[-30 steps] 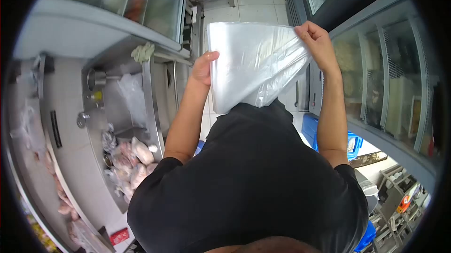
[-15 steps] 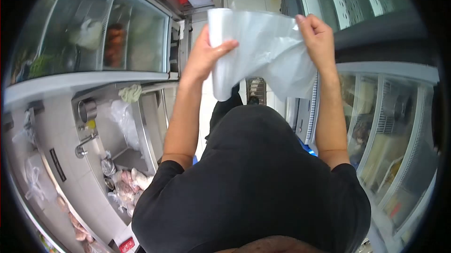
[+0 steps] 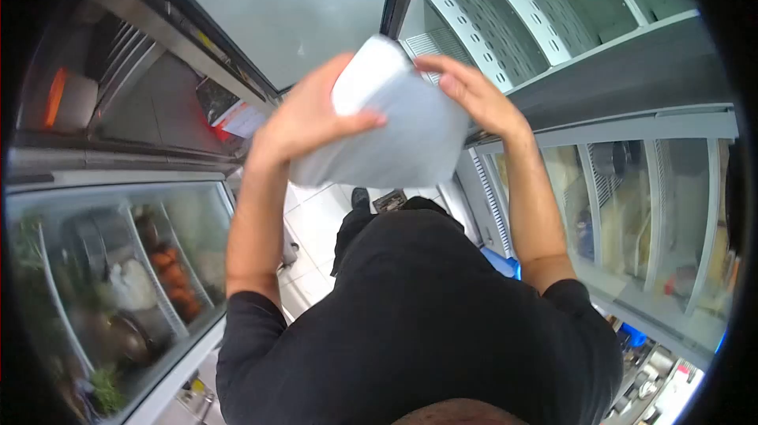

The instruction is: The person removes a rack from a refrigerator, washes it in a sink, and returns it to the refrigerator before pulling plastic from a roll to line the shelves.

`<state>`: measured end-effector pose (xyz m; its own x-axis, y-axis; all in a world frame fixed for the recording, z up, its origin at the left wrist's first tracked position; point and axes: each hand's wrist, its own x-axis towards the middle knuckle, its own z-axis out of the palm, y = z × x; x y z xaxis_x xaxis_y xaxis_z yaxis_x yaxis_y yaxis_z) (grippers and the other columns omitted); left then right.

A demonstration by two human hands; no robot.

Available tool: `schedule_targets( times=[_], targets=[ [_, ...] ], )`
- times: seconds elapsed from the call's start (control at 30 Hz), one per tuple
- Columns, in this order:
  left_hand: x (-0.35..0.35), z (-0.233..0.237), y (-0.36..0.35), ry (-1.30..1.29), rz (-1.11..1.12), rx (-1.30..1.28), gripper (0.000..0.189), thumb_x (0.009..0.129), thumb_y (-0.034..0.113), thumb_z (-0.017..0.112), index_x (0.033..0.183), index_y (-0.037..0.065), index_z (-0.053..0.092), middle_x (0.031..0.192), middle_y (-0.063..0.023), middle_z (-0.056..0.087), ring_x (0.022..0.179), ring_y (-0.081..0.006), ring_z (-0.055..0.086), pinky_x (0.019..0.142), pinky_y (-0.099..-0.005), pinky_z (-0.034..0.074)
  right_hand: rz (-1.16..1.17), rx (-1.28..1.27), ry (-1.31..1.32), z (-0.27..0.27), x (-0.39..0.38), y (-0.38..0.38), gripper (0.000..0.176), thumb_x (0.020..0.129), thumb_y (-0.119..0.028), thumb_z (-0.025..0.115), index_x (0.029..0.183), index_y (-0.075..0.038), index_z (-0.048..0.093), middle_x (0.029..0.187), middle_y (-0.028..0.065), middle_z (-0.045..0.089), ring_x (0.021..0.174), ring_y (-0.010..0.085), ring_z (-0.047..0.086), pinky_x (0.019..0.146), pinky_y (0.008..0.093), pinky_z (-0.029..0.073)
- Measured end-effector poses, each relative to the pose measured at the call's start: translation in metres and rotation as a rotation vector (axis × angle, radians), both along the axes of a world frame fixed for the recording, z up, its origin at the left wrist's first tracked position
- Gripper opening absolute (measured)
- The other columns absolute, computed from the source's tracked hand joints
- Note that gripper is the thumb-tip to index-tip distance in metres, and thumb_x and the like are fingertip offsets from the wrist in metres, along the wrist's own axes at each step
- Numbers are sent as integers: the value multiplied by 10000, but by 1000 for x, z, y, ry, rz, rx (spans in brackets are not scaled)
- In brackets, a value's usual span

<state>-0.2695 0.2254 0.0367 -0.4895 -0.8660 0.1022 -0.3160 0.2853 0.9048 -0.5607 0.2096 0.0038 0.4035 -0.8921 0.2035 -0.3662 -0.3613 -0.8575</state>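
Note:
A roll of translucent plastic film or bags (image 3: 367, 81) is up in front of my chest, with a loose sheet (image 3: 403, 141) hanging from it, blurred by motion. My left hand (image 3: 316, 113) is wrapped round the roll from the left, thumb across its front. My right hand (image 3: 474, 97) is at the upper right edge of the sheet, its fingers stretched out and slightly bent. Whether the right fingertips touch the film cannot be made out.
An open fridge with perforated shelves (image 3: 505, 30) is ahead to the right. Glass-fronted fridges stand at the left (image 3: 118, 267) and right (image 3: 632, 212). Tiled floor (image 3: 312, 239) shows below, with my shoe (image 3: 361, 197) on it.
The view has swung round, bringing the open fridge closer. My hands have come nearer together, the stretched sheet has gone slack, and my right hand's pinch has opened.

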Motion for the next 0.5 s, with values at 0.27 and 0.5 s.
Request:
schedule_targets(
  times=[0.27, 0.5],
  targets=[
    [-51, 185, -160, -116, -335, -645, 562, 841, 297, 770, 1286, -2, 600, 1129, -200, 679, 999, -246, 672, 854, -372, 561, -192, -187, -467, 132, 19, -107, 345, 1025, -362, 633, 1026, -33, 738, 826, -61, 644, 775, 30, 531, 700, 225, 442],
    [-46, 177, -190, 379, -202, 223, 660, 820, 311, 692, 1345, -58, 541, 1182, -185, 652, 1049, -242, 659, 869, -333, 548, -126, -338, -480, 158, -5, -171, 289, 1003, -314, 673, 987, -33, 741, 774, -84, 594, 743, 17, 493, 673, 212, 407]
  ],
)
